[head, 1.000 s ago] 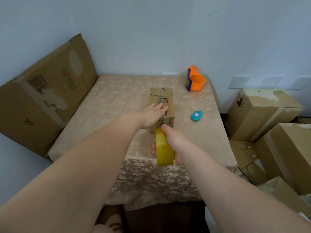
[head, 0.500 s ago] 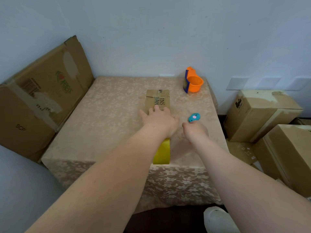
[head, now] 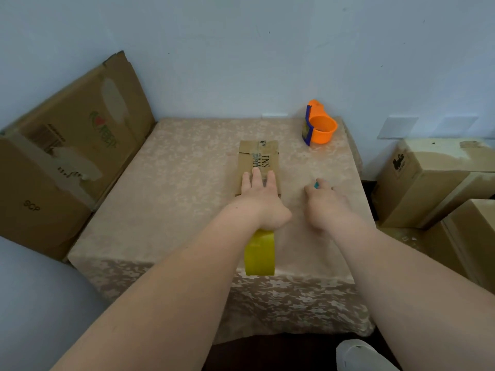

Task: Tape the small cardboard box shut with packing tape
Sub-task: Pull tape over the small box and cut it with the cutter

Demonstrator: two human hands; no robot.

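Now that my right hand (head: 325,207) has let go of the roll (head: 259,254), it sits on edge at the worktop's (head: 187,210) near rim (strip still attached, I judge). My left hand (head: 261,196) presses the box (head: 258,159) mid-worktop, fingers (head: 256,176) straight and flat. The right fingers have reached the blue cutter (head: 317,185) and curl over it. Whether they grip it, I cannot tell. Cutting looks next.

On the bench (head: 174,188) the small brown cardboard box (head: 258,159) has the yellow tape roll (head: 259,254) at six o'clock, orange plastic cup (head: 321,129) at two.
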